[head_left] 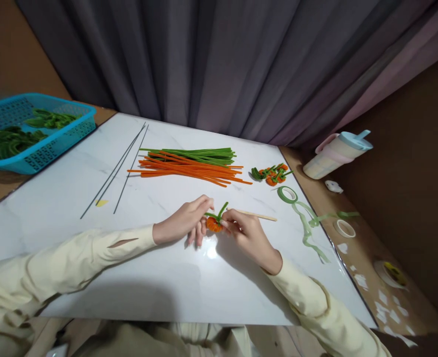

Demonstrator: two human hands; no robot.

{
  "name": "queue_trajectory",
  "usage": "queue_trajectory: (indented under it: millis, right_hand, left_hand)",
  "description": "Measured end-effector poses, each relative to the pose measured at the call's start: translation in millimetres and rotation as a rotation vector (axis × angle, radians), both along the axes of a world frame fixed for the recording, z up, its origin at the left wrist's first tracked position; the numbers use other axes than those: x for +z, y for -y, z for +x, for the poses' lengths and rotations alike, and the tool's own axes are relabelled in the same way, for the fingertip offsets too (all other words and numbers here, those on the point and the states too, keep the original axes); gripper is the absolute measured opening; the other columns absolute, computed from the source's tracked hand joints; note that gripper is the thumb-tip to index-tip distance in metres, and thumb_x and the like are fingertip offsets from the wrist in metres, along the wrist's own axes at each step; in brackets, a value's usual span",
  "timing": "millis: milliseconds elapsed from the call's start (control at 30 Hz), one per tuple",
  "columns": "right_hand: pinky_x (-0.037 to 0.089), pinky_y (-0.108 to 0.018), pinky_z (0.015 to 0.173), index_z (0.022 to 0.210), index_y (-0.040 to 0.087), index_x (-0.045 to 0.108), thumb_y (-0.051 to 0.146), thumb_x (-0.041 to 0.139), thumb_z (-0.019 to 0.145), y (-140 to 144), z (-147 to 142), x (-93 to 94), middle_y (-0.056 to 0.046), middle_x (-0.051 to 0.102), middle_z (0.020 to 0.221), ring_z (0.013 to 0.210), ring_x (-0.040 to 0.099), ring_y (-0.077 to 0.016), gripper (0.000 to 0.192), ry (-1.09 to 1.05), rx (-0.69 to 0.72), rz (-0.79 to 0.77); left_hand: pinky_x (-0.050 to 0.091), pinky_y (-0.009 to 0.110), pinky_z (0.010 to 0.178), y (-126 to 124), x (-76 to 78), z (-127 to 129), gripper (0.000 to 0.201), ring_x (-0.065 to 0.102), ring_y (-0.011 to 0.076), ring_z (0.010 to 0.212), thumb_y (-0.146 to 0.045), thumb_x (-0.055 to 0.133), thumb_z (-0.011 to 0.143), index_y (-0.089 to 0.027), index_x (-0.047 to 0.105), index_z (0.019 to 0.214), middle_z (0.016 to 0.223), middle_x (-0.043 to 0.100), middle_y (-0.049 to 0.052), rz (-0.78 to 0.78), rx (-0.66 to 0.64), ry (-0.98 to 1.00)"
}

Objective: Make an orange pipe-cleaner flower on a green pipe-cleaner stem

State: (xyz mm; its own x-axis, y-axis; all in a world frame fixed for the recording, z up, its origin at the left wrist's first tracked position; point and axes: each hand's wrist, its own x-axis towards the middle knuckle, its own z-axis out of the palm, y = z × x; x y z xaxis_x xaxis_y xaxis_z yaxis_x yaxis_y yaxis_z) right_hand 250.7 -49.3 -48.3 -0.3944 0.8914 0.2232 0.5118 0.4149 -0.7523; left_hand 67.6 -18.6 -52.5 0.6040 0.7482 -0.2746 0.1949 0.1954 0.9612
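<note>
Two hands meet over one white marble-patterned board (92, 277), smooth and glossy. The left hand (184, 225) curls its fingers around a small orange coil (214, 224), a fuzzy round spiral of pipe cleaner with two green stems sticking up from it. The right hand (246, 233) pinches the same coil from the other side and also grips one thin wooden stick (258, 215), pale and straight, which points away to the right. The coil sits near the middle of the board, just above its surface.

Farther back on the board lies one loose bundle of orange pipe cleaners (189, 171), long and fuzzy, too many to count, with one bundle of green pipe cleaners (194, 155) touching its far side. Left of these bundles lie three thin dark wires (118, 168), straight and bare. Right of the bundles is a small pile of finished orange and green coils (273, 174); their number cannot be told.

Near the board's right edge sits one roll of green tape (287, 194), with a crinkled strip trailing off it. Off the board to the right stands one pale plastic cup (336, 153) with a blue lid. Off the board's left corner is one blue perforated basket (44, 148) holding green leaf shapes.
</note>
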Motion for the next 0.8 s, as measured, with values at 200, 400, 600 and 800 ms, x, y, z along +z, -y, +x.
queue_trajectory:
  millis: [200, 400, 600, 800]
  right_hand:
    - [0.036, -0.022, 0.054, 0.071, 0.018, 0.047, 0.013, 0.043, 0.081, -3, 1, 0.8, 0.001, 0.053, 0.059, 0.053, 0.048, -0.0117, 0.012, -0.051, -0.005, -0.162]
    - [0.030, -0.021, 0.052, 0.070, 0.018, 0.043, 0.003, 0.039, 0.074, -4, 2, 0.7, 0.002, 0.049, 0.060, 0.052, 0.042, -0.0111, 0.016, 0.145, 0.076, -0.066]
    - [0.024, -0.022, 0.048, 0.073, 0.018, 0.044, 0.000, 0.041, 0.063, -1, -1, 11.4, 0.001, 0.049, 0.059, 0.049, 0.039, -0.0114, 0.020, 0.437, 0.125, -0.041]
    - [0.024, -0.025, 0.051, 0.079, 0.016, 0.049, 0.005, 0.045, 0.058, -1, -5, 30.6, -0.003, 0.057, 0.069, 0.056, 0.045, -0.0146, 0.023, 0.742, 0.259, 0.118]
  left_hand:
    - [0.055, 0.027, 0.062, -9, -1.8, -2, 0.036, 0.066, 0.0200, 0.083, -0.048, 0.045, 0.088, -0.015, 0.055, 0.097, 0.095, 0.065, 0.011, -0.506, -0.154, 0.273]
    - [0.054, 0.025, 0.069, 0, -4.2, 1, 0.028, 0.065, 0.0125, 0.068, -0.037, 0.052, 0.087, -0.010, 0.060, 0.085, 0.073, 0.065, 0.006, -0.339, -0.134, 0.170]
    - [0.048, 0.018, 0.047, -1, 0.9, 3, 0.027, 0.058, 0.0087, 0.048, -0.031, 0.049, 0.086, -0.009, 0.059, 0.074, 0.062, 0.062, 0.004, -0.294, -0.140, 0.091]
    - [0.043, 0.014, 0.038, -6, 8.8, 1, 0.019, 0.051, 0.0071, 0.039, -0.018, 0.048, 0.078, -0.011, 0.057, 0.063, 0.048, 0.055, -0.001, -0.362, -0.182, 0.050]
